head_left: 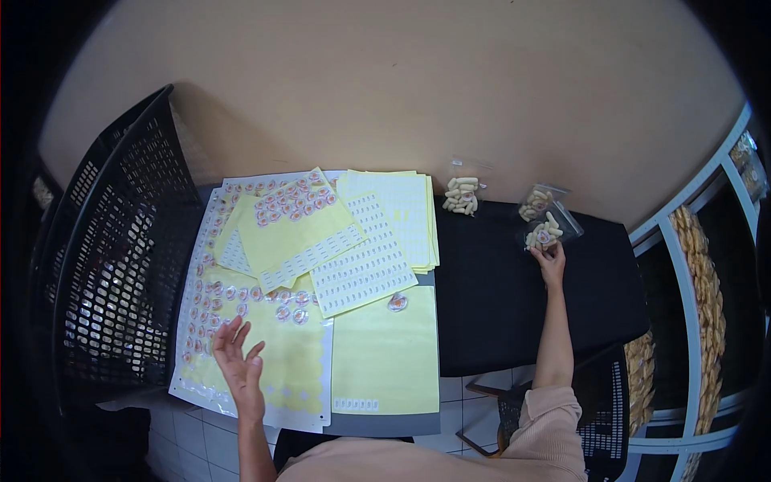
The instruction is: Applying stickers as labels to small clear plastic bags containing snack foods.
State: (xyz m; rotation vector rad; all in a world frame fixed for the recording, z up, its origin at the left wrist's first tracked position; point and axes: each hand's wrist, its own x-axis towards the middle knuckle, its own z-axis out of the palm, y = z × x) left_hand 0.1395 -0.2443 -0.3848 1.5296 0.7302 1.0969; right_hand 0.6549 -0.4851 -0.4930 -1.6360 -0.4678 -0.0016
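My right hand (pixel 550 262) has its fingertips on the lower edge of a clear zip bag (pixel 544 234) of pale finger-shaped pieces with a round sticker. Another such bag (pixel 535 203) lies partly under it, and a third bag (pixel 462 196) rests farther left by the wall. My left hand (pixel 241 361), palm up with fingers apart and holding nothing, is over a large yellow sheet of round stickers (pixel 265 349). Smaller sheets, one with round stickers (pixel 295 202) and one with rows of small labels (pixel 361 271), overlap above it. A single round sticker (pixel 397 302) sits on a yellow backing sheet (pixel 385 349).
Black plastic crates (pixel 120 241) stand at the left, beside the table. A black cloth (pixel 488 301) covers the right-hand surface. A pale-framed rack (pixel 680 253) with packed goods is at far right, and another dark crate (pixel 602 410) is below the cloth's edge.
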